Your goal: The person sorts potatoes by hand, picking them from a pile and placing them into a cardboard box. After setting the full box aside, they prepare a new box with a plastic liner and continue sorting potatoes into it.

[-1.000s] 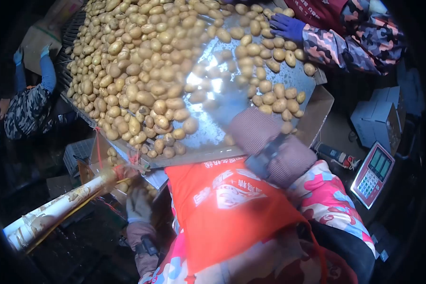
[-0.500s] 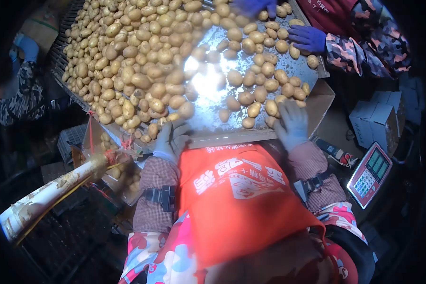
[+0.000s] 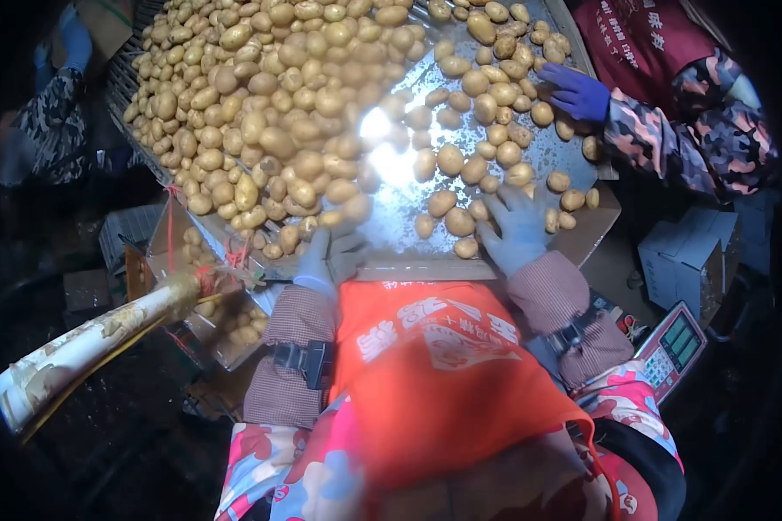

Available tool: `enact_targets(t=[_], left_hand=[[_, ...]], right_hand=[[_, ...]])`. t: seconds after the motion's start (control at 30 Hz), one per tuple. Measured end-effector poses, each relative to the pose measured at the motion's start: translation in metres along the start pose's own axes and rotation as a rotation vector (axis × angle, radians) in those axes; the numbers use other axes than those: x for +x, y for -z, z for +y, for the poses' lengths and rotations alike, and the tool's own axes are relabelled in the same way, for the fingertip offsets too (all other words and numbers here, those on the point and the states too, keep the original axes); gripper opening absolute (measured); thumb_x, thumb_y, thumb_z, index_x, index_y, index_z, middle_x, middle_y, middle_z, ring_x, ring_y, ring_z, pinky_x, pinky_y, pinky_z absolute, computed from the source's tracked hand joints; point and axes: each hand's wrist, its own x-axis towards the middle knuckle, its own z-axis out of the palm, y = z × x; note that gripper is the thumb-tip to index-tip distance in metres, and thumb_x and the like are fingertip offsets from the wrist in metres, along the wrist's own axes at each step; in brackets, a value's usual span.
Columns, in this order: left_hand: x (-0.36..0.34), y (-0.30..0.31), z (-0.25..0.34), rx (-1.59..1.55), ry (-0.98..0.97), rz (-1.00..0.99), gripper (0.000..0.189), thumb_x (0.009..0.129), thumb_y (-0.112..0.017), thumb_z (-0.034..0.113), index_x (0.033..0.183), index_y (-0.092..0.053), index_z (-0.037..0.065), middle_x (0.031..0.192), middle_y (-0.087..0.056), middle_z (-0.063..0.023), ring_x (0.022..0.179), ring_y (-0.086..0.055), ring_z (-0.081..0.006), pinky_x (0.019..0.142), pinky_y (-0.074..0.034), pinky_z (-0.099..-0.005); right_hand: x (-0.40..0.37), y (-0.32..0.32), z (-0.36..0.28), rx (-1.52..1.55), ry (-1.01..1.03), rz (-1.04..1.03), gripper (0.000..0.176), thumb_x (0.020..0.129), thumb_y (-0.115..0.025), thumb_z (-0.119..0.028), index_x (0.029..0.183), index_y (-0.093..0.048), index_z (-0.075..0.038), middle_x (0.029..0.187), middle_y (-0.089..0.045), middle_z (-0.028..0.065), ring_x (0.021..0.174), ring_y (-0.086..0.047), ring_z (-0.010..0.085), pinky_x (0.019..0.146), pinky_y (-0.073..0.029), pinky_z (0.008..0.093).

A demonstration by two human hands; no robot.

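Note:
A metal sorting table (image 3: 395,230) carries a large heap of potatoes (image 3: 261,113) on its left, with looser potatoes spread over its right part. My left hand (image 3: 332,255), in a grey glove, rests at the near edge beside the heap's lowest potatoes, fingers apart and holding nothing visible. My right hand (image 3: 517,230), also gloved, reaches over the near right part with spread fingers. Its fingertips are against a few loose potatoes (image 3: 478,209); whether any lies under the palm is hidden.
Across the table, a co-worker's purple-gloved hand (image 3: 576,91) touches potatoes at the right edge. Another person's blue glove (image 3: 76,39) shows at far left. A taped white pole (image 3: 87,343) juts in lower left. A scale (image 3: 673,347) and cardboard box (image 3: 688,260) stand at right.
My right hand has moved left and farther in over the table, among the loose potatoes. My left hand stays by the heap. The co-worker's second purple glove has left view. The camera view shifted slightly.

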Motion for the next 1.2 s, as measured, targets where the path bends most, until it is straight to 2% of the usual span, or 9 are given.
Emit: enact_targets(t=[0.1,0.23,0.37,0.67,0.93,0.97,1.07,1.13,1.2], left_hand=[[-0.003,-0.006,0.002,-0.018,0.039,0.017,0.059,0.106,-0.037,0.051,0.135,-0.058,0.004,0.122,-0.07,-0.017,0.09,-0.07,-0.029,0.07,-0.054,-0.0383],[0.005,0.006,0.001,0.004,0.063,-0.01,0.055,0.106,-0.038,0.05,0.133,-0.059,0.007,0.121,-0.071,-0.0147,0.091,-0.072,-0.0288,0.068,-0.053,-0.037],[0.004,0.002,0.006,0.041,0.076,0.025,0.061,0.106,-0.037,0.053,0.138,-0.057,0.004,0.123,-0.07,-0.0161,0.079,-0.07,-0.0257,0.062,-0.053,-0.0343],[-0.005,-0.002,0.01,0.056,0.036,0.011,0.059,0.106,-0.041,0.051,0.135,-0.059,0.003,0.12,-0.071,-0.0167,0.085,-0.072,-0.0257,0.064,-0.054,-0.0335],[-0.009,0.001,0.015,0.057,0.105,-0.091,0.049,0.098,-0.05,0.046,0.135,-0.059,0.015,0.142,-0.06,-0.0112,0.118,-0.063,-0.0262,0.095,-0.047,-0.0421],[0.002,0.009,-0.003,0.087,-0.065,-0.265,0.045,0.097,-0.052,0.04,0.134,-0.06,0.015,0.142,-0.06,-0.0109,0.121,-0.061,-0.0252,0.097,-0.046,-0.0419],[0.005,-0.02,-0.006,0.195,-0.137,-0.448,0.042,0.097,-0.053,0.032,0.133,-0.06,0.013,0.139,-0.059,-0.0105,0.12,-0.059,-0.0235,0.097,-0.047,-0.0386],[0.008,-0.04,-0.009,0.22,-0.131,-0.513,0.04,0.097,-0.054,0.026,0.133,-0.06,0.011,0.137,-0.059,-0.0103,0.12,-0.058,-0.0224,0.097,-0.047,-0.0365],[0.01,-0.05,-0.013,0.239,-0.136,-0.546,0.038,0.096,-0.054,0.021,0.133,-0.06,0.009,0.134,-0.059,-0.0101,0.119,-0.057,-0.0213,0.097,-0.047,-0.0343]], right_hand=[[0.033,0.002,0.038,0.321,-0.371,-0.084,0.027,0.088,-0.069,-0.021,0.11,-0.073,-0.007,0.111,-0.07,0.0164,0.105,-0.066,0.034,0.098,-0.05,0.0437],[0.132,-0.02,0.102,0.117,-0.277,-0.131,0.042,0.094,-0.061,-0.037,0.126,-0.067,-0.01,0.123,-0.068,0.0193,0.118,-0.063,0.0343,0.1,-0.05,0.0439],[0.184,-0.006,0.078,-0.222,-0.36,-0.558,0.054,0.094,-0.056,-0.053,0.129,-0.063,-0.012,0.128,-0.065,0.0208,0.122,-0.062,0.035,0.105,-0.047,0.0437],[0.193,-0.01,0.073,-0.112,-0.354,-0.65,0.075,0.091,-0.054,-0.06,0.143,-0.052,-0.006,0.137,-0.062,0.0214,0.129,-0.058,0.0344,0.11,-0.045,0.0418],[0.159,-0.027,0.061,0.22,-0.299,-0.41,0.058,0.088,-0.07,-0.04,0.135,-0.059,-0.007,0.121,-0.07,0.0189,0.115,-0.066,0.0313,0.098,-0.051,0.0398],[0.151,-0.029,0.059,0.313,-0.226,-0.343,0.055,0.089,-0.071,-0.037,0.133,-0.061,-0.006,0.119,-0.071,0.0181,0.112,-0.067,0.0291,0.096,-0.052,0.0384],[0.132,0.021,-0.025,0.799,-0.46,-0.587,0.044,0.091,-0.072,-0.031,0.126,-0.067,-0.005,0.109,-0.074,0.0142,0.1,-0.068,0.0212,0.09,-0.053,0.0342],[0.131,0.011,-0.039,0.692,0.167,-0.613,0.046,0.093,-0.07,-0.034,0.13,-0.066,-0.006,0.11,-0.073,0.014,0.098,-0.068,0.022,0.089,-0.053,0.0347],[0.165,0.019,-0.057,0.601,-0.092,-0.632,0.044,0.097,-0.065,-0.034,0.133,-0.064,-0.009,0.118,-0.07,0.0144,0.108,-0.067,0.024,0.093,-0.052,0.0362]])
